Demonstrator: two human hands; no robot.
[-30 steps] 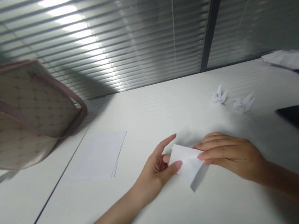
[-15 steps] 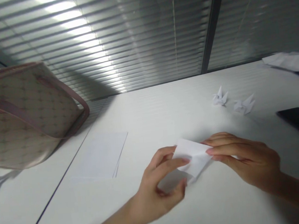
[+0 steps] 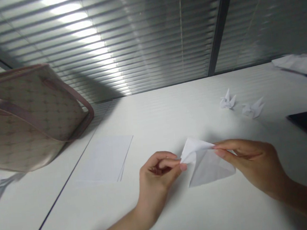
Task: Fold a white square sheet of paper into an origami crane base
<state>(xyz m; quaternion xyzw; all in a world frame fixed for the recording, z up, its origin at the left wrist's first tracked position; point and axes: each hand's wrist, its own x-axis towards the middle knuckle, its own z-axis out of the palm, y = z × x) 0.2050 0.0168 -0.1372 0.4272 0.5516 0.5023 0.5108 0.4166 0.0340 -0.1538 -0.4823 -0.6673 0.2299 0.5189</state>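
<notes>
**Pinching a folded sheet of white paper [image 3: 205,164] between my left hand [image 3: 157,174] and my right hand [image 3: 255,165]**

From my head camera, I see the folded sheet held in the air or just above the white table [image 3: 207,212]; I cannot tell which. It sits in front of me, between my hands, with one flap curling over at its upper edge and a pointed corner hanging toward the tabletop.

My left hand is narrowly closed, its fingers curled in and its thumb and forefinger pinching the sheet's left corner. My right hand is also narrow, with its thumb and fingertips [image 3: 220,153] closed on the upper right part of the fold.

To the left of the sheet, a small stack of blank white paper [image 3: 104,158] lies flat on the table. Beyond my hands stand two small origami cranes [image 3: 228,101] [image 3: 253,108], close together but apart. Further right lie a black phone [image 3: 306,123] and some loose white sheets [image 3: 297,64] at the table's far edge. A beige patterned tote bag [image 3: 30,116] with pinkish trim looms at the left of the view, and slatted window blinds [image 3: 111,44] fill the background.
</notes>
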